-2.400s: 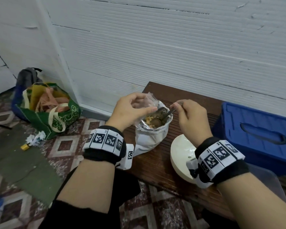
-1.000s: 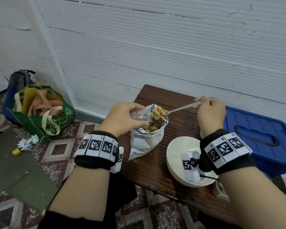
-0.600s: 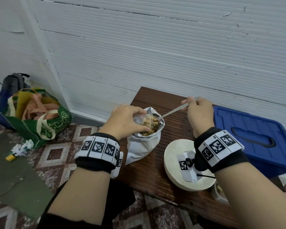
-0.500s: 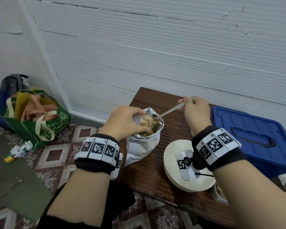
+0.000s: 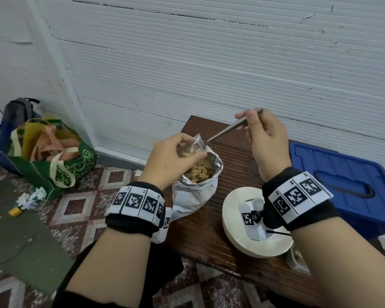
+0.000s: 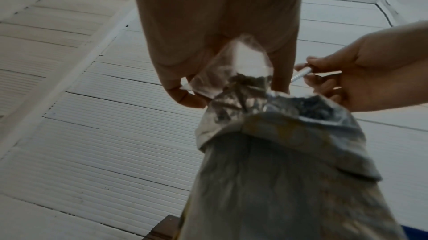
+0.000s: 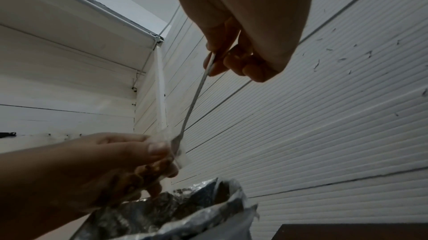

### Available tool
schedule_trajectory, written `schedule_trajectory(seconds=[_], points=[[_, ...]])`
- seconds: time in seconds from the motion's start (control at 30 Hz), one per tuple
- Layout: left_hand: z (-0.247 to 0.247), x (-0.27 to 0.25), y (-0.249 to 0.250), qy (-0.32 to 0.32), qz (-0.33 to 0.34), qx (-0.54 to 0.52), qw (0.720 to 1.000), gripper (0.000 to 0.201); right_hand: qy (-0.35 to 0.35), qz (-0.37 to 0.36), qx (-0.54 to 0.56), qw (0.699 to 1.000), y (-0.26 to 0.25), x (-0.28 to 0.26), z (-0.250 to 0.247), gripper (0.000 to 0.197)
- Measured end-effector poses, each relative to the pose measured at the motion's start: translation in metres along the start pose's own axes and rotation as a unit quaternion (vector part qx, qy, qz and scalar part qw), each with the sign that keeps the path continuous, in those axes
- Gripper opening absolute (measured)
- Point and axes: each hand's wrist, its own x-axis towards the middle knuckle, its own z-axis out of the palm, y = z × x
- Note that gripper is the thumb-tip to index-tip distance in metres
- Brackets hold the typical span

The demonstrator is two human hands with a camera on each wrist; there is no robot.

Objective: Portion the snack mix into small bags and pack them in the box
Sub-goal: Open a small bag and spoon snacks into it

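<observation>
On the floor left of the bench (image 5: 211, 232) stands a green tote bag (image 5: 53, 167) stuffed with orange and yellow cloth. Your left hand (image 5: 167, 161) pinches a small clear bag (image 5: 196, 144) partly filled with snack mix, held over the mouth of the foil pouch (image 5: 196, 194). That pouch stands upright at the bench's left edge, rim rolled down, snack mix (image 5: 198, 173) inside. Your right hand (image 5: 262, 138) pinches the spoon (image 5: 227, 130) by its handle end; its long axis slopes down-left, bowl end dipping into the small bag. A white bowl (image 5: 233, 221) sits at the near edge, under your right wrist. At the far right lies a blue box (image 5: 342, 174), lid on.
</observation>
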Motion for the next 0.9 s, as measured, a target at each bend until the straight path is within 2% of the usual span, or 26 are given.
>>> schedule_trajectory(seconds=[0.1,0.2,0.27,0.4,0.47,0.57,0.67,0.77,0.9], points=[[-0.005,-0.001,-0.003,0.039,-0.016,-0.023,0.999,0.032,0.054,-0.031,0.014,0.998,-0.002,0.001,-0.007,0.024],[-0.008,-0.003,-0.006,0.039,-0.017,-0.029,0.999,0.032,0.121,-0.022,0.005,0.992,0.001,0.001,-0.013,0.026],[-0.008,-0.005,-0.006,0.031,-0.018,-0.033,0.999,0.028,0.137,-0.003,-0.031,0.990,0.006,-0.002,-0.014,0.028],[-0.009,-0.007,-0.003,0.017,-0.024,-0.039,0.999,0.027,0.046,-0.013,-0.118,0.992,0.016,-0.016,-0.006,0.025],[-0.008,-0.006,-0.003,0.015,-0.024,-0.041,0.999,0.028,-0.007,-0.074,-0.175,0.982,0.022,-0.024,-0.001,0.021],[-0.007,-0.006,-0.005,0.013,-0.022,-0.044,0.999,0.028,-0.062,-0.193,-0.244,0.948,0.031,-0.037,0.010,0.021],[-0.005,-0.006,-0.008,0.017,-0.018,-0.045,0.999,0.028,-0.088,-0.243,-0.273,0.927,0.038,-0.046,0.018,0.022],[-0.005,-0.006,-0.009,0.015,-0.017,-0.039,0.999,0.027,-0.086,-0.219,-0.263,0.936,0.038,-0.047,0.020,0.018],[-0.005,-0.006,-0.008,0.009,-0.021,-0.034,0.999,0.027,-0.049,-0.103,-0.258,0.959,0.040,-0.043,0.017,0.023]])
